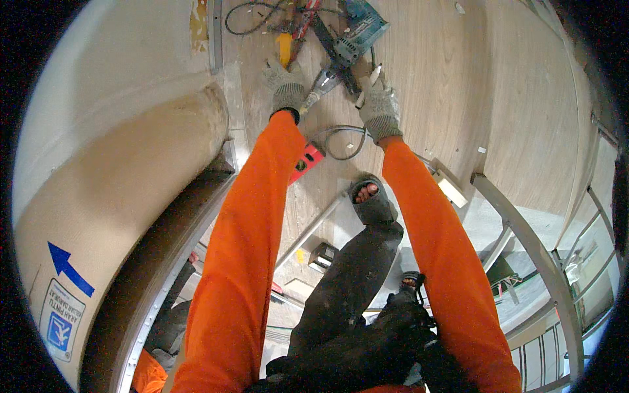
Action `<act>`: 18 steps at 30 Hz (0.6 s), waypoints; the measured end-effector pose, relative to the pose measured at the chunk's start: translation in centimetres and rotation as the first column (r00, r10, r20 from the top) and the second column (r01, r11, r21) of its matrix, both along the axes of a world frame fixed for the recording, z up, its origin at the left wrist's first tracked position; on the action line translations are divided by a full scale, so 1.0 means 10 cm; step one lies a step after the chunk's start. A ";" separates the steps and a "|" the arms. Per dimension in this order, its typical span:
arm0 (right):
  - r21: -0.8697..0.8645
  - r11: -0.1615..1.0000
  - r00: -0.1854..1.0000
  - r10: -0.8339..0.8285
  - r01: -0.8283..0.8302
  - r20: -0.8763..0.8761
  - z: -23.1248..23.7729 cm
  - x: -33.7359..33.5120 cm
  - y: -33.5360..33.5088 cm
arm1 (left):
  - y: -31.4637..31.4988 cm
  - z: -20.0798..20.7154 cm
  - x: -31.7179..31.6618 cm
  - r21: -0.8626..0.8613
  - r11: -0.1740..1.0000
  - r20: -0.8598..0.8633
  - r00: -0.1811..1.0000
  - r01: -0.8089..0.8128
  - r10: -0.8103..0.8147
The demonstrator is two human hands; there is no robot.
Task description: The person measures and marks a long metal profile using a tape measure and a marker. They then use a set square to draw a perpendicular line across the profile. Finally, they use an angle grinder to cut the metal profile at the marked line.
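Observation:
My left hand (285, 84), in a grey knit glove, reaches down to the wooden floor and closes on the end of a slim silver tool (323, 83) that slants up to the right. My right hand (379, 103), also gloved, is just right of that tool and pinches a small white piece (372, 76) between its fingers. A teal power drill (359, 29) lies just beyond both hands, with a black bar (334, 52) crossing beneath it. A yellow-handled tool (284, 47) lies above my left fingers. Both sleeves are orange.
A red spirit level (306, 162) and a looped grey cable (342, 141) lie below my hands. My sandalled foot (368, 194) stands on a metal frame. A curved cream wall (118, 131) fills the left; metal railings (544, 262) run down the right. Cables tangle at top (252, 16).

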State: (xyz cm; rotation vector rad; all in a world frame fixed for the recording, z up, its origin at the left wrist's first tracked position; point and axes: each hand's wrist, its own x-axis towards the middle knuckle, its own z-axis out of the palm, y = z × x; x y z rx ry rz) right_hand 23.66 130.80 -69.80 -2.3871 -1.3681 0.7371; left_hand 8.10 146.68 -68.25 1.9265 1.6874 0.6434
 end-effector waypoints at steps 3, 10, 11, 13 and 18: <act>0.124 0.974 0.965 0.160 -0.189 0.209 -0.01 -0.02 -0.13 | 0.25 -0.01 0.07 -0.059 0.998 -0.034 0.999 0.012 -0.014; 0.006 0.987 0.980 0.161 -0.163 0.115 -0.14 -0.16 0.07 | 0.48 -0.11 0.37 -0.288 0.956 -0.234 0.972 -0.048 -0.022; -0.041 0.993 0.990 0.116 -0.112 0.080 -0.13 -0.21 0.10 | 0.42 -0.15 0.33 -0.295 0.955 -0.229 0.972 -0.017 -0.054; -0.072 0.997 1.000 0.020 -0.021 -0.015 -0.08 -0.26 0.13 | 0.35 -0.19 0.23 -0.328 0.943 -0.212 0.967 0.063 -0.139; -0.006 0.997 0.989 -0.082 0.082 -0.125 -0.13 -0.10 0.02 | 0.27 -0.21 -0.09 -0.540 0.785 -0.140 0.887 0.304 -0.440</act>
